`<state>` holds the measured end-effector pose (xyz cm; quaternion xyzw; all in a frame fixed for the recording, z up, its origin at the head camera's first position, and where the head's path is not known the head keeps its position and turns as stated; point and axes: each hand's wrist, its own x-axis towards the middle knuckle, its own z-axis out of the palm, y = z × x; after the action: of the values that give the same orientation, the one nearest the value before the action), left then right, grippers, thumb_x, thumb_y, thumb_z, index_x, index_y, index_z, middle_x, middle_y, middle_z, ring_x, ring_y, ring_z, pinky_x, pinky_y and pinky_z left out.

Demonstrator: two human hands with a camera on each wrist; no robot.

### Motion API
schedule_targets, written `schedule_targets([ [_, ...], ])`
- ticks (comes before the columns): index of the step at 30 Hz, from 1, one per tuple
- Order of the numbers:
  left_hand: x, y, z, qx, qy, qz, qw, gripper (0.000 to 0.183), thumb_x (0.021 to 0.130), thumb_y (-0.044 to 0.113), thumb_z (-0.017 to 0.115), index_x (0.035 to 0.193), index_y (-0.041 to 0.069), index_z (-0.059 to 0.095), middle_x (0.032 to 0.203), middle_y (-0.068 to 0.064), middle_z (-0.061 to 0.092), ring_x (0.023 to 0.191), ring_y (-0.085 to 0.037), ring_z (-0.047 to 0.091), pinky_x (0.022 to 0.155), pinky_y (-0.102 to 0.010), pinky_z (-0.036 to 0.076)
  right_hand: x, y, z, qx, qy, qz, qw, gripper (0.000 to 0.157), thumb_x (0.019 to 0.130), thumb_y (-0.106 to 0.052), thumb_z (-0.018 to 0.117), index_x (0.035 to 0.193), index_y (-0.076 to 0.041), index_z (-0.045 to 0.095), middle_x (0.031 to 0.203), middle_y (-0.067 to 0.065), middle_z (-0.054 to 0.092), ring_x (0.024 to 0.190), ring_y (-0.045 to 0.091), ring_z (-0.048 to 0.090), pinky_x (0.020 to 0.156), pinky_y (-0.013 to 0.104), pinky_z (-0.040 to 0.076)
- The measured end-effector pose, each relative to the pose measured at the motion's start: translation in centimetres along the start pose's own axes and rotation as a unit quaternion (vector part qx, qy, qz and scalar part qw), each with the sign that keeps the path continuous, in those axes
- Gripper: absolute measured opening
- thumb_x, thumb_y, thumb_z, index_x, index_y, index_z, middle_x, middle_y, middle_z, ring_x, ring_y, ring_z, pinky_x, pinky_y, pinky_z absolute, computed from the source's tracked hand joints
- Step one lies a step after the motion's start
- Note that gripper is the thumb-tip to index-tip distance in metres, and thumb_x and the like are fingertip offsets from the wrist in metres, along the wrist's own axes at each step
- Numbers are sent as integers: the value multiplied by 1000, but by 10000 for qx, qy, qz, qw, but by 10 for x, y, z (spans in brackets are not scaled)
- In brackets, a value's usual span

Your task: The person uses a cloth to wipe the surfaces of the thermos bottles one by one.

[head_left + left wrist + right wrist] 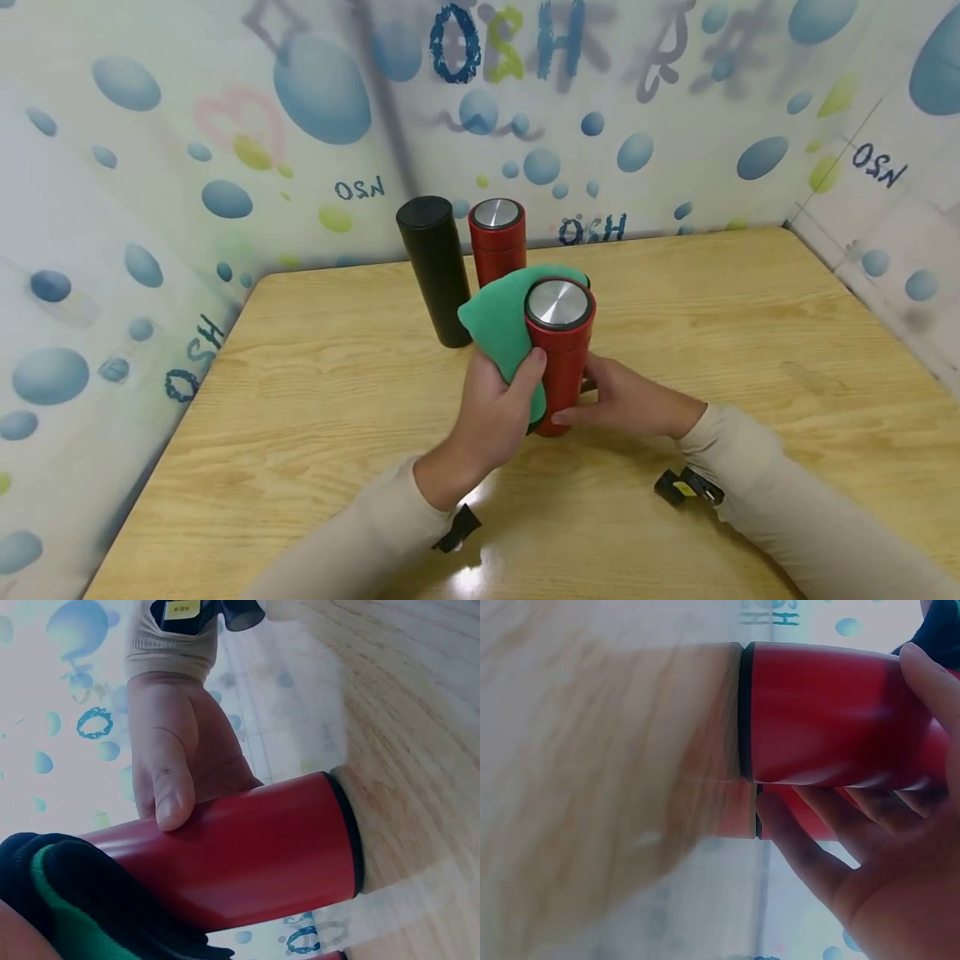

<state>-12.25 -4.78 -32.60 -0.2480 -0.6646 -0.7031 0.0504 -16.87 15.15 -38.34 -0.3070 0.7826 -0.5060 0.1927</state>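
A red thermos flask (558, 367) with a silver-topped lid stands on the table in front of me. My left hand (495, 412) grips a green cloth (498, 321) with a dark underside, pressing it round the flask's left side and back, thumb toward the flask. Low on the flask's right side, my right hand (630, 400) holds the body between thumb and fingers. The right wrist view shows that thumb over the red wall (825, 712) and the fingers reaching beneath it. The left wrist view shows only an edge of my left hand (19, 937).
Behind the held flask stand a second red flask (498, 242), partly covered by the cloth, and a black flask (435, 271) to its left. The wooden table (315, 400) meets a bubble-patterned wall (645, 200) at the back.
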Motion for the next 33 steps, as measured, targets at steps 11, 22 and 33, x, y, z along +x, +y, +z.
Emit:
schedule_targets([
  [11, 0, -2, -1, -429, 122, 91, 9990, 44, 97, 4, 41, 141, 3, 38, 136, -17, 53, 125, -25, 53, 110, -44, 46, 2, -2, 3, 13, 104, 19, 9999, 68, 87, -27, 78, 143, -17, 41, 136, 2, 58, 120, 21, 60, 99, 43, 52],
  [22, 1, -16, 3, -644, 419, -442, 9961, 45, 90, 1, 35, 135, 2, 39, 128, -15, 54, 118, -21, 54, 105, -40, 47, 1, 2, 7, -26, 255, 145, 9996, 69, 87, -29, 78, 143, -15, 40, 136, 4, 58, 116, 22, 62, 96, 42, 54],
  [33, 0, -19, 7, -963, 685, -453, 9920, 46, 87, 4, 37, 133, 0, 39, 127, -15, 54, 117, -19, 55, 105, -38, 46, 2, -1, 5, -158, 304, 110, 9994, 69, 86, -26, 80, 142, -15, 43, 135, 4, 59, 117, 21, 62, 95, 40, 55],
])
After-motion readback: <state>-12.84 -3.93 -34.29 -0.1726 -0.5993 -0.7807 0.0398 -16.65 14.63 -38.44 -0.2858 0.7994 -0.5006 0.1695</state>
